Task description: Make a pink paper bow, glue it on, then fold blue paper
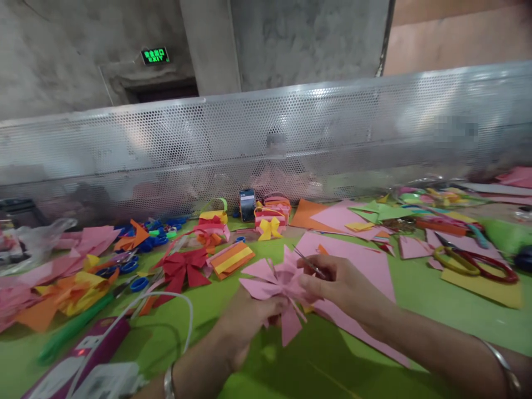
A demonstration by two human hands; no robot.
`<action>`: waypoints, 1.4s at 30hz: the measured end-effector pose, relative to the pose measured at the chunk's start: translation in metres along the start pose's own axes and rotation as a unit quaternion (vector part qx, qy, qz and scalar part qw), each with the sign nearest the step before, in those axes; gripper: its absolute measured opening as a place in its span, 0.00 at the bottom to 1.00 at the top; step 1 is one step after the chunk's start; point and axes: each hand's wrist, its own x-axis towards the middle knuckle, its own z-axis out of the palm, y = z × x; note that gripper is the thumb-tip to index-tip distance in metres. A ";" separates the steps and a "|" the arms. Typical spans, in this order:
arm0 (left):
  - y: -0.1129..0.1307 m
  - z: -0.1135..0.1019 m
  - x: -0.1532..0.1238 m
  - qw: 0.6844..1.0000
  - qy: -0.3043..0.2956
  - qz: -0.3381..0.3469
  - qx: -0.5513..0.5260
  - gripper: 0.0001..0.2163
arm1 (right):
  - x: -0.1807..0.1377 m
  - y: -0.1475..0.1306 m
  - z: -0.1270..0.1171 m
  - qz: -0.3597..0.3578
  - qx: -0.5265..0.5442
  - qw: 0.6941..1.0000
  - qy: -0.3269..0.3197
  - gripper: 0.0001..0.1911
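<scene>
while the left hand (249,318) grips a pink paper flower (274,284) toward its two o'clock, the right hand (341,284), at the flower's three o'clock, clasps a slim metal tool (311,265), long axis pointing to ten o'clock, over the table (266,377).

Perforated metal screen (233,133) runs behind green bench (249,377). Beyond screen: rough grey concrete wall (91,33), pale pillar (210,44). Above screen's left part: lit green exit sign (154,55), dark opening (166,91). Above screen's right end: tan wall (457,44).
</scene>
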 end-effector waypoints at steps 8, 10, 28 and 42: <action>0.003 0.000 0.001 0.997 -0.070 0.013 0.028 0.06 | 0.000 0.000 0.005 0.016 0.040 0.999 -0.021 0.10; 0.001 -0.001 0.002 0.997 -0.072 0.020 0.004 0.08 | 0.001 0.001 0.005 0.022 0.038 0.999 -0.021 0.10; -0.002 -0.003 0.003 0.999 -0.047 0.024 0.014 0.13 | 0.007 0.002 0.001 0.093 0.050 0.994 0.017 0.11; -0.004 -0.006 0.002 0.994 -0.091 -0.050 -0.040 0.17 | 0.015 0.006 -0.006 0.097 0.113 0.989 -0.007 0.11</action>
